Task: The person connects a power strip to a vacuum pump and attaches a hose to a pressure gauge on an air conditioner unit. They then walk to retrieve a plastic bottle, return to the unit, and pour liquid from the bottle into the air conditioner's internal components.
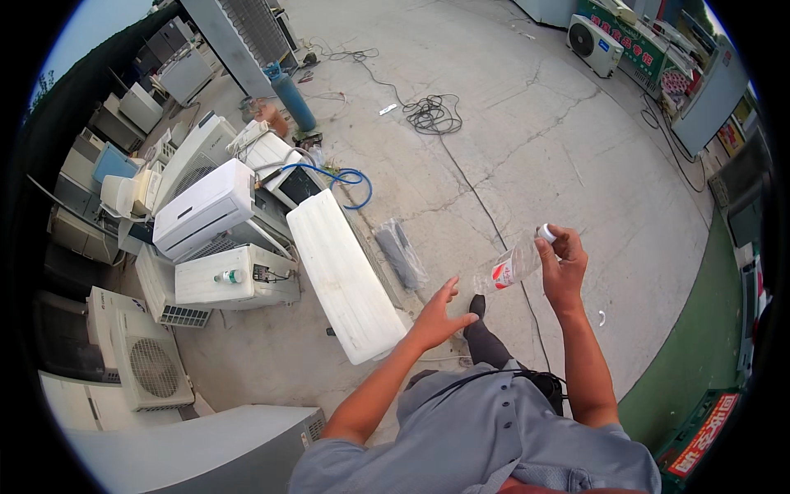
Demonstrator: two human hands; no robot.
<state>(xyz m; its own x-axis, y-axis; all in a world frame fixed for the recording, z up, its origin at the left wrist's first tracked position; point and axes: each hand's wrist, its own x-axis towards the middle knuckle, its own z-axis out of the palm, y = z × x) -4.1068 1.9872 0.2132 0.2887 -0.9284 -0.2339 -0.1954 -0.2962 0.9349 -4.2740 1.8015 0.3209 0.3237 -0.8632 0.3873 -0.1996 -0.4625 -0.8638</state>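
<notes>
Grey short-sleeved shirt cloth (461,436) filled our foreground. Above the pale, cracked concrete floor (650,173), our right hand (566,270) had its fingers closed around the neck end of a clear plastic bottle (521,260); our left hand (439,317), fingers spread wide, hung empty near its base. We judged the grip secured, the bottle not yet set down. It looked tilted and transparent, with a red-and-white label (502,275) and white cap (545,233).

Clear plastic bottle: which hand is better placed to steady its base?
Left hand, probably: it looks empty and open, near the base of the clear plastic bottle. The right hand holds the opposite end, by the white cap.
</notes>
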